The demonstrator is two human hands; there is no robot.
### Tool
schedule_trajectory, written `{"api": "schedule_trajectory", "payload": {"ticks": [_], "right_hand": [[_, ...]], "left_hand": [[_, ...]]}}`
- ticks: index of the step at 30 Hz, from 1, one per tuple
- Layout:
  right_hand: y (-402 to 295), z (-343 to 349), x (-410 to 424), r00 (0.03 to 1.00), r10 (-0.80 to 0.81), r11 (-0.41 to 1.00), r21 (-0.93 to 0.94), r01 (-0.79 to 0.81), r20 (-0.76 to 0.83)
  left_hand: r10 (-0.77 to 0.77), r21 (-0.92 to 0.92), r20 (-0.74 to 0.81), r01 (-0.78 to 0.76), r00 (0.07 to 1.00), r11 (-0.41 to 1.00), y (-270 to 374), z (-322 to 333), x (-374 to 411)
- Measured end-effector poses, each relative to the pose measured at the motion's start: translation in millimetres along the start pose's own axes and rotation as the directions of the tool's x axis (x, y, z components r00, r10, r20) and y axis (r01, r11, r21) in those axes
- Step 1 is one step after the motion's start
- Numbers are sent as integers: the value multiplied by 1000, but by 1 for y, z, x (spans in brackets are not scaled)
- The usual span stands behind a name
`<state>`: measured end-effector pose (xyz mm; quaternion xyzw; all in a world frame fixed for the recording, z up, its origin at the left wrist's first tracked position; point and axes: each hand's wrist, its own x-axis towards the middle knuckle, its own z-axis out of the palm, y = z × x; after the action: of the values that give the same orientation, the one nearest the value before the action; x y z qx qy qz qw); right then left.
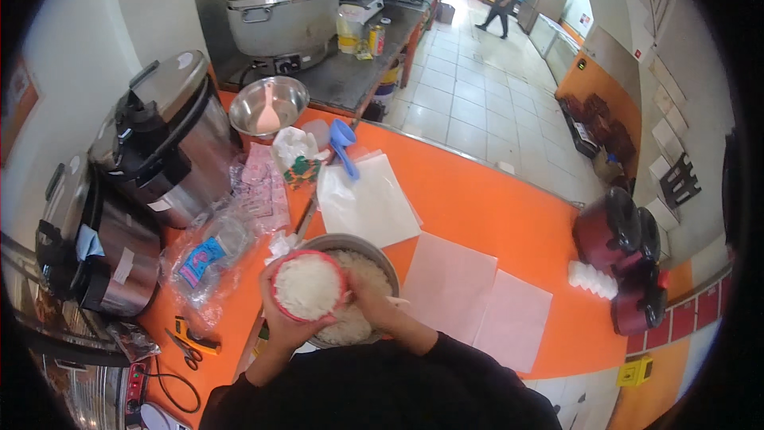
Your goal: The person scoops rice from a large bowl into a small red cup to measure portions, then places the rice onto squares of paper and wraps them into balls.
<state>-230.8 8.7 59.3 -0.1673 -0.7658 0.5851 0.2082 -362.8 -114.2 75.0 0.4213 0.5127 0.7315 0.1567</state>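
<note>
My left hand (282,325) holds a red cup (341,284) filled level with white rice (307,285). The fingers of my right hand (367,298) are at the cup's right side; what they grip is partly hidden, though a pale handle-like end (397,301) shows beyond that hand. Under and beside the cup is a round metal pot (392,269) with more rice in it. Two sheets of pinkish paper (450,286) lie to the right of the pot. Behind it, a blue plastic scoop (344,149) rests on a stack of white sheets (370,209).
Large rice cookers (197,161) line the left side. A metal bowl (245,110) with a pink paddle, plastic packaging (215,251) and scissors (190,353) lie on the orange table (477,203). Dark red pots (603,233) stand far right. A person (502,3) walks in the background.
</note>
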Motion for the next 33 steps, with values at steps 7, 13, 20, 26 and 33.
{"api": "schedule_trajectory", "payload": {"ticks": [7, 13, 20, 26, 33], "right_hand": [[-8, -67, -58, 965, 107, 902, 431, 7, -239], [101, -158, -116, 832, 224, 942, -106, -319, -507], [103, -155, -120, 942, 90, 242, -910, -336, -324], [91, -164, -119, 913, 160, 199, -894, -402, -375], [67, -176, -114, 876, 170, 545, -698, -465, -450]], "left_hand": [[-229, 351, 318, 110, 920, 930, 18, 5, 10], [-295, 457, 366, 105, 883, 883, -2, -11, 4], [-254, 570, 406, -26, 878, 821, 11, -9, 17], [-322, 631, 381, 11, 867, 776, 9, -15, 10], [-320, 649, 396, -16, 861, 761, 13, -10, 9]]}}
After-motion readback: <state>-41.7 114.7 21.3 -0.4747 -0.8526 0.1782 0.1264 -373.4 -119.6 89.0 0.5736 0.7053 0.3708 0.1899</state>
